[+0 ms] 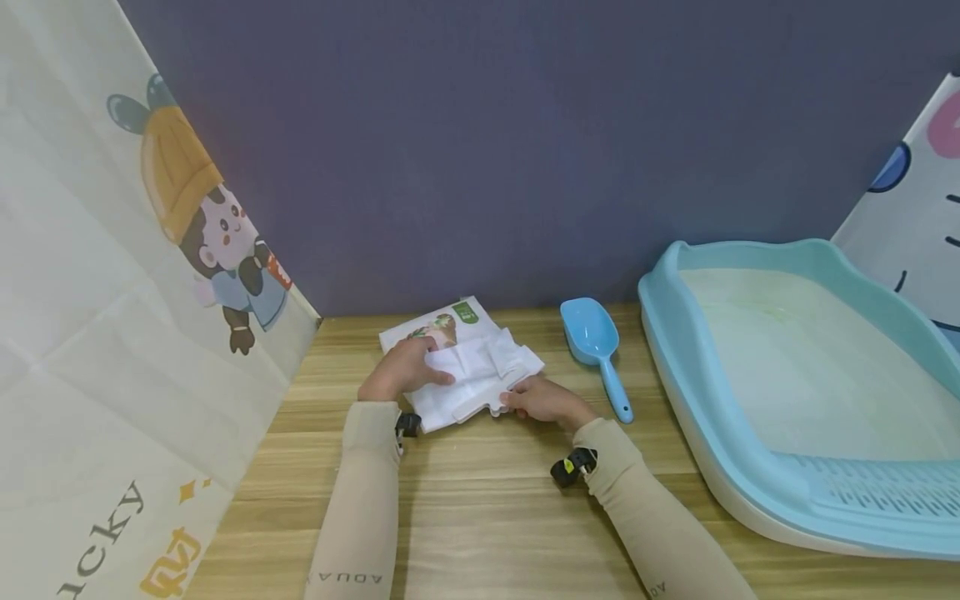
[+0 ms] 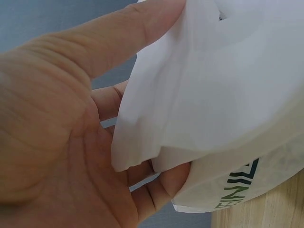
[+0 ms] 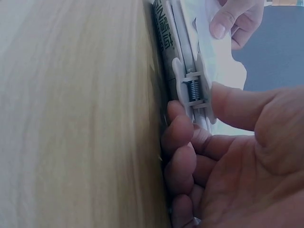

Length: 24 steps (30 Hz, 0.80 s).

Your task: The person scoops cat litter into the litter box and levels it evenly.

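Observation:
A white bag (image 1: 450, 371) with a green label and a printed picture lies on the wooden table, its plain upper part folded over. My left hand (image 1: 405, 367) holds the left side of the bag; in the left wrist view the thumb lies on one face of the white sheet (image 2: 209, 85) and fingers reach behind it. At the near right edge of the bag, my right hand (image 1: 547, 400) pinches a white spring clip (image 3: 194, 90) between thumb and fingers. The clip's long bars lie along the bag's edge, and its metal spring shows between the two grip tabs.
A blue litter scoop (image 1: 591, 331) lies right of the bag, handle toward me. Farther right stands a large blue and white litter box (image 1: 678, 367) holding pale litter. A dark wall (image 1: 480, 150) rises behind the table (image 1: 480, 517), and a printed white sheet hangs at the left.

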Available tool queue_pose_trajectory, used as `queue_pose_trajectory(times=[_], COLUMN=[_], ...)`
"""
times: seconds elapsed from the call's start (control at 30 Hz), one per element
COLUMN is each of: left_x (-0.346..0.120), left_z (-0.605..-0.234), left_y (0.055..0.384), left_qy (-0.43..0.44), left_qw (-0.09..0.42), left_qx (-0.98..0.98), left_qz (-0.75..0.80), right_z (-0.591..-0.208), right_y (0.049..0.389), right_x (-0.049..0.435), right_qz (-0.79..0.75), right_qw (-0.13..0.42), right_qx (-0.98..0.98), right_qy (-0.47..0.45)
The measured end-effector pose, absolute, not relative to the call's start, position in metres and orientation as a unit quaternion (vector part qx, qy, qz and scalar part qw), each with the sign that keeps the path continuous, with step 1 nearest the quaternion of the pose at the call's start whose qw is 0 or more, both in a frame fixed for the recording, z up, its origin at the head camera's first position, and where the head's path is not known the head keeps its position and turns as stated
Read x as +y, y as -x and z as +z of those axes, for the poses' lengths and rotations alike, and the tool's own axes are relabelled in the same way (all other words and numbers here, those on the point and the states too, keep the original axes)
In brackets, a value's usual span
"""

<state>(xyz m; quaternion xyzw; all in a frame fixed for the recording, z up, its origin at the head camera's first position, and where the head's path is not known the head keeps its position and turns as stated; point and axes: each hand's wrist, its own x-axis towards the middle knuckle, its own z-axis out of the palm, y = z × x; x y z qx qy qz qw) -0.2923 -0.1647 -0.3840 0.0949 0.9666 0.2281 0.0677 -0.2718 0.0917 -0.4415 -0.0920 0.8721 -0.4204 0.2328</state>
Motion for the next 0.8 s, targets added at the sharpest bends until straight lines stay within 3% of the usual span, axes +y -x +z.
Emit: queue_pose_trajectory(times=[0.8], left_x=[-0.1647], left_z=[-0.3818], left_y=[0.2898], left_qy=[-0.096], left_qw=[0.069], left_qx=[0.965], left_qz=[0.233], right_z=[-0.441], right_y=[0.2714], right_x=[0.091], right_qz=[-0.437], right_qw=[0.223], right_qx=[0.868], right_qy=[0.073])
